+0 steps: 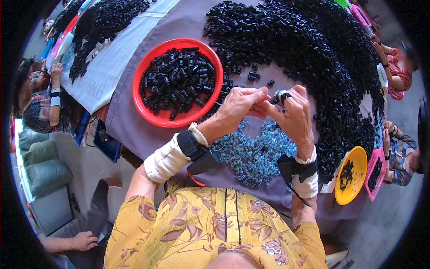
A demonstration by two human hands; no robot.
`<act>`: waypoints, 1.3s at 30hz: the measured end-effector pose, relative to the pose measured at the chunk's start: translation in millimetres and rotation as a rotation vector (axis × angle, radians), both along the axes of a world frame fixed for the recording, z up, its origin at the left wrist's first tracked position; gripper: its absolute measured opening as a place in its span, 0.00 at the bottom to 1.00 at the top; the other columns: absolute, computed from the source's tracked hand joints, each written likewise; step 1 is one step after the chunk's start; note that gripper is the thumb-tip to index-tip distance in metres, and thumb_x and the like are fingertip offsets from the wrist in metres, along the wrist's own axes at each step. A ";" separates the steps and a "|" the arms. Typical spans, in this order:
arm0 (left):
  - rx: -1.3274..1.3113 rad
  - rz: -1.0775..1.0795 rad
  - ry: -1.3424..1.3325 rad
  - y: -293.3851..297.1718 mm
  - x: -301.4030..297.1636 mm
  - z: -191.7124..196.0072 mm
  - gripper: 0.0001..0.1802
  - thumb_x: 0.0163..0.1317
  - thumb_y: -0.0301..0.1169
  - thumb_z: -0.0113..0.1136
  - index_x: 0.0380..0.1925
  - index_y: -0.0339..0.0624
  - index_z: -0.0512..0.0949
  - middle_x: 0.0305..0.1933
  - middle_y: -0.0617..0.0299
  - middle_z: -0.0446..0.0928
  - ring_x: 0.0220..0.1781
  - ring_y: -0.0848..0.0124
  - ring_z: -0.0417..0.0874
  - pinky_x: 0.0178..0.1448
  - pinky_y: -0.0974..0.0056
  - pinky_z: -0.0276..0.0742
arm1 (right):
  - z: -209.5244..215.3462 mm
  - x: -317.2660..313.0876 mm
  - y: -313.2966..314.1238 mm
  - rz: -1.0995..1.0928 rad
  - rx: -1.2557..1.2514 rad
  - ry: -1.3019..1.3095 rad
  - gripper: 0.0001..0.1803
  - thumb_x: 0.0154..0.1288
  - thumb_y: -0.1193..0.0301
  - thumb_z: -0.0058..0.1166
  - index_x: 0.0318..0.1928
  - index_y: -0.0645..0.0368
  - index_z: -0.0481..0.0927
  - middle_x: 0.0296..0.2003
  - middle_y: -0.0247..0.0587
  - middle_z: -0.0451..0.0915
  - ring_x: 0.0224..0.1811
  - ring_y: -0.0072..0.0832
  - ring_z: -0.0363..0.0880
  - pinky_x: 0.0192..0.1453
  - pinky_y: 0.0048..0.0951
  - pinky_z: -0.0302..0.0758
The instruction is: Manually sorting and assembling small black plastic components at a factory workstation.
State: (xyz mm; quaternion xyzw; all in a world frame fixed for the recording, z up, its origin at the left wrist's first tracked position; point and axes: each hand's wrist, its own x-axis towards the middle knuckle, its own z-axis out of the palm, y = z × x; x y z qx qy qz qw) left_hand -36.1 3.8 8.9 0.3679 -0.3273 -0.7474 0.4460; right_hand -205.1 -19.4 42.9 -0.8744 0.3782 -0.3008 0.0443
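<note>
Black plastic, a small cylindrical piece (278, 97), sits pinched between the fingertips of both hands just above the heap of pale blue metal springs (255, 154). The left hand (239, 106) has its fingers drawn together on the piece from one side; the right hand (293, 117) closes on it from the other, thumb and forefinger tight around it. Both wrists carry black straps over white cloth sleeves.

Left of the springs, touching their edge, stands a round red plastic bowl (141, 101) filled with more small black plastic pieces. Beyond the springs and curving round to their right lies a great loose mound of the same black pieces (313, 49) on the purple cloth-covered table (123, 121). Right of the springs, at the table's edge, a round yellow plastic bowl (356, 161) holds a small scatter of black pieces, and beside it is a pink slotted plastic basket (371, 186) with a few more.
</note>
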 end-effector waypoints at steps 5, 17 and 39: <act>0.012 -0.013 -0.003 0.3 1.0 -3.8 0.22 0.65 0.45 0.52 0.37 0.32 0.77 0.32 0.58 0.80 0.33 0.72 0.81 0.41 0.67 0.79 | -0.2 -0.5 0.0 0.030 0.012 -0.024 0.15 0.48 0.67 0.63 0.16 0.61 0.71 0.17 0.40 0.73 0.22 0.35 0.71 0.40 0.35 0.65; -0.035 0.323 -0.029 3.1 45.7 12.1 0.17 0.67 0.38 0.50 0.41 0.33 0.77 0.33 0.58 0.80 0.33 0.71 0.82 0.41 0.66 0.80 | -17.5 -31.3 -16.0 -0.137 0.169 0.053 0.13 0.54 0.64 0.60 0.33 0.62 0.80 0.21 0.42 0.76 0.27 0.36 0.75 0.41 0.34 0.65; 0.003 0.245 -0.079 0.8 56.2 -1.7 0.13 0.66 0.37 0.52 0.34 0.38 0.78 0.26 0.65 0.78 0.27 0.78 0.79 0.32 0.72 0.77 | -43.1 -60.8 -7.4 -0.217 0.320 0.215 0.10 0.50 0.68 0.60 0.29 0.64 0.79 0.30 0.46 0.77 0.37 0.43 0.74 0.42 0.39 0.68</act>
